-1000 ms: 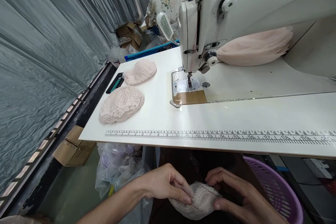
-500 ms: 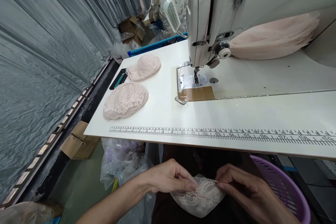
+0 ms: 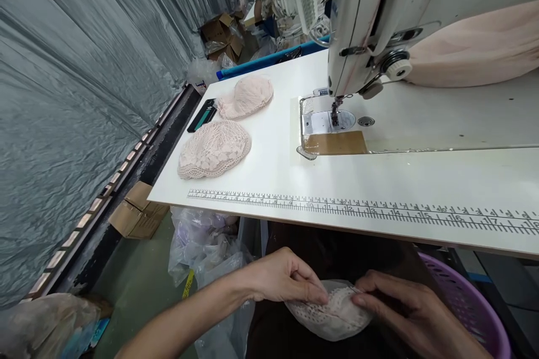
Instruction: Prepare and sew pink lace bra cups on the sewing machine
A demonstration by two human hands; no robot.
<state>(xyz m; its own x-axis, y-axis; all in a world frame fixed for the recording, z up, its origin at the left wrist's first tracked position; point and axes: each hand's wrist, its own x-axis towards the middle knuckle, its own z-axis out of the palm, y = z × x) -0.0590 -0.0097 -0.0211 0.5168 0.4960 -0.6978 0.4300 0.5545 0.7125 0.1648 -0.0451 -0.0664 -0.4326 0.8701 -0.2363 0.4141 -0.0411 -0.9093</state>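
Low in the frame, our left hand (image 3: 282,279) and right hand (image 3: 404,314), fingers pinched on a pink lace cup (image 3: 330,314), below the white table (image 3: 337,179) edge.

On my white counter (image 3: 421,179) stands the sewing machine (image 3: 379,17), its needle over the metal plate (image 3: 324,123). A printed ruler (image 3: 362,210) runs along the near edge. To my left lie two lace pieces, the nearer one (image 3: 214,148) just beside the farther one (image 3: 246,96), with a black and teal case (image 3: 202,115) near them. Pink fabric (image 3: 475,45) is piled behind the machine. A purple basket (image 3: 467,303) sits below, and cardboard boxes (image 3: 137,217) rest on the floor.
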